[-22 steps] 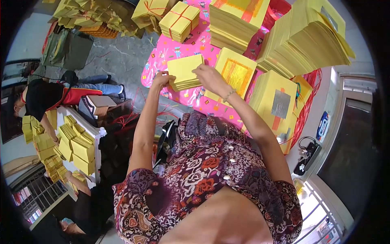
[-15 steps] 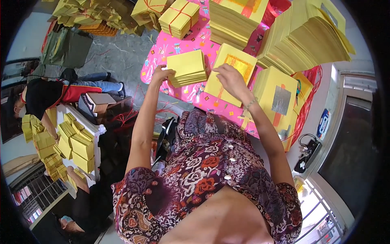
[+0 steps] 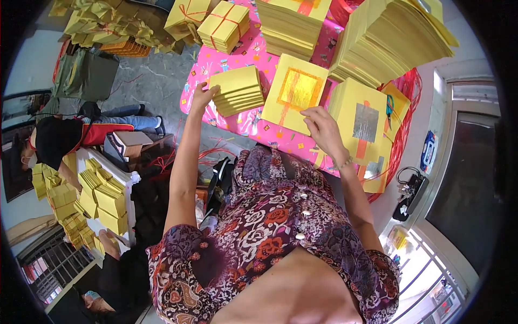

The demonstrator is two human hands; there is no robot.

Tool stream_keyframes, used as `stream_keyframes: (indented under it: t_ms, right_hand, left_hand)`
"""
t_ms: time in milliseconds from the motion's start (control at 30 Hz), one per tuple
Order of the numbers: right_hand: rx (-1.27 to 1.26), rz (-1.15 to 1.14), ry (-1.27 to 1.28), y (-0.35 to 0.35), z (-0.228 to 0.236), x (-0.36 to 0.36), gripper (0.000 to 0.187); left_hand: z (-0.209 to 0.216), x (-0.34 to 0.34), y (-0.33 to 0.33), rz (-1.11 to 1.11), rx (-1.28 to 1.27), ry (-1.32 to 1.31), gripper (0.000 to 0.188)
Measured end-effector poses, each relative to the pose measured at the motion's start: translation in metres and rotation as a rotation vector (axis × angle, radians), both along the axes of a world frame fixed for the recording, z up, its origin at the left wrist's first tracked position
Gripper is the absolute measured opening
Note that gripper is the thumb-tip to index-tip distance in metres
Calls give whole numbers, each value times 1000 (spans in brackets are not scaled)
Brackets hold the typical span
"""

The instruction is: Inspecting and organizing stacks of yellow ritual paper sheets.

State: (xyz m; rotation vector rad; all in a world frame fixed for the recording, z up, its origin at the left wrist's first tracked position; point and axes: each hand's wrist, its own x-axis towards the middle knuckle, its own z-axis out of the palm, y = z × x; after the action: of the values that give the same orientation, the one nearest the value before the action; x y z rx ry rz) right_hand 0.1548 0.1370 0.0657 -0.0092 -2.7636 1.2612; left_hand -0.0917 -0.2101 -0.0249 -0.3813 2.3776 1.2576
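A small stack of folded yellow paper (image 3: 237, 89) lies on a table with a pink patterned cover (image 3: 216, 58). My left hand (image 3: 202, 98) is at its left edge, thumb and fingers apart, fingertips touching the stack. To the right lies a flat yellow paper sheet (image 3: 275, 102) with a gold foil square framed in orange (image 3: 300, 88). Over the sheet's lower right edge is my right hand (image 3: 324, 129), its fingers loosely bent and apart, with nothing visible in them. Beside it sits a pile of yellow sheets with a silver square (image 3: 366, 123).
Tall stacks of yellow paper (image 3: 377, 48) stand along the table's far side, near a bundle tied with red string (image 3: 223, 26). Scissors with teal handles (image 3: 389, 105) and red strings (image 3: 409, 129) are at the right. Two co-workers sit left at a white table (image 3: 129, 202) with yellow bundles.
My right hand has moved from the gold foil square down to the sheet's lower right edge. The left hand stays by the folded stack, its fingers spread a little wider.
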Motion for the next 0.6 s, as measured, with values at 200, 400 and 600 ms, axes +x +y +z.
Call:
stream_keyframes:
  t_ms: [200,400,600]
  right_hand:
    - [-94,-124,-25,11,13,33,16]
    - [-72,-159,130,23,16,59,16]
    - [-2,-255,113,52,25,93,18]
  left_hand:
    - [13,8,10,-28,-18,71,89]
    - [11,14,3,10,-86,298,80]
    - [52,81,80,-219,-139,856,45]
